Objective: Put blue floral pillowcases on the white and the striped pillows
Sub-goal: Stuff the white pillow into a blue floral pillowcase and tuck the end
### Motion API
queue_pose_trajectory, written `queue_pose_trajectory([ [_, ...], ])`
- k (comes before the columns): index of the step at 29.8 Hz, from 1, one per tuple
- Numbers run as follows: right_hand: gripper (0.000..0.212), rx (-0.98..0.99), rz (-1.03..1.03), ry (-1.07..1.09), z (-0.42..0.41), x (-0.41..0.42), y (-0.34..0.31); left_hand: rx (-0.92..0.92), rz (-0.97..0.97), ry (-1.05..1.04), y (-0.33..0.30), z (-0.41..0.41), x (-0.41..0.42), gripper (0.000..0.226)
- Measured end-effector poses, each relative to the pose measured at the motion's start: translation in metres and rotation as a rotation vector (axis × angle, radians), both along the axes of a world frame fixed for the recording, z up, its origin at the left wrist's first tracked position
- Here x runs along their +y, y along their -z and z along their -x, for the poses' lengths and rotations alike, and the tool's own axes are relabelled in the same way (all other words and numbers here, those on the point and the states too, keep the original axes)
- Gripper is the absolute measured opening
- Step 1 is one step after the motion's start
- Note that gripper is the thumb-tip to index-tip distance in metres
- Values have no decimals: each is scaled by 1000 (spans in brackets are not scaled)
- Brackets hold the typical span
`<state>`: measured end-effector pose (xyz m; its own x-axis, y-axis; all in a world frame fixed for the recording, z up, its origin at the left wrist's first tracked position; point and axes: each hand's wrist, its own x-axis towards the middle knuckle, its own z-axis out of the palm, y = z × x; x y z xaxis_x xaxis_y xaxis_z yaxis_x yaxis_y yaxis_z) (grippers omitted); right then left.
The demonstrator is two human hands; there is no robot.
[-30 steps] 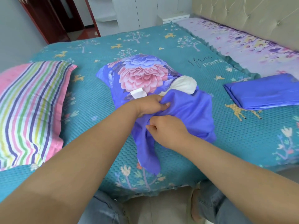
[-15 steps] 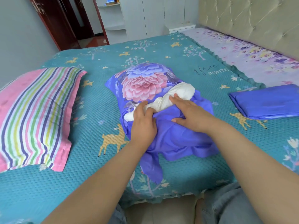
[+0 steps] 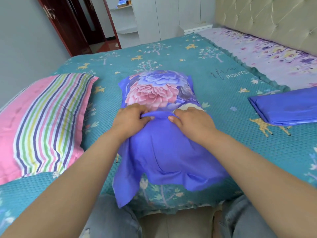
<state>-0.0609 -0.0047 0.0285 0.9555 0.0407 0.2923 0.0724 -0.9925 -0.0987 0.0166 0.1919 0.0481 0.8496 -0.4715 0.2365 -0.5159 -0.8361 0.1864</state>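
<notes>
A: At mid-bed (image 3: pixel 223 93): blue floral pillowcase (image 3: pixel 164 138) drawn over white pillow (image 3: pixel 187 106), one pale corner exposed. Left hand (image 3: pixel 132 120) and right hand (image 3: pixel 192 121) both curled, pinching the hem.

B: Handling?

A: Likely light, limp, slick (satin sheen); best gripped at hem corners. Striped pillow (image 3: pixel 42 124) bare at left; folded blue pillowcase (image 3: pixel 284 109) at right.

B: Legible text?

A: Bedspread only: "free FONTS".
</notes>
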Motion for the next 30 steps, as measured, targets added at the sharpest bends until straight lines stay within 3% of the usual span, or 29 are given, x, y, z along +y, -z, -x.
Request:
queue_pose_trajectory([
  [2, 52, -28, 6, -53, 1, 7, 7, 30, -45, 67, 10, 6, 14, 42],
  [6, 45, -191, -181, -165, 11, 18, 5, 39, -32, 61, 22, 19, 29, 24],
  [10, 24, -39, -560, -241, 10, 10, -4, 201, -223, -50, 13, 12, 48, 14],
  [12, 18, -43, -533, -210, 9, 8, 0, 170, -248, -144, 8, 8, 46, 14],
  [15, 33, -83, -300, -89, 7, 4, 5, -47, -327, -136, 10, 10, 33, 33],
  [17, 38, -9, -240, -71, 8, -2, 5, -74, -201, -27, 7, 18, 25, 46],
  [19, 43, 103, -268, -135, 7, -10, 10, 176, 139, 81, -5, 27, 12, 47],
  [21, 41, 237, -353, -257, 5, -15, 12, 392, 345, 140, -11, 37, -2, 35],
  [25, 24, 355, -421, -281, 7, -30, 8, 421, 282, 173, 2, 47, -24, 46],
  [30, 32, 469, -422, -291, 10, -45, 4, 401, 441, 163, 22, 56, -33, 52],
])
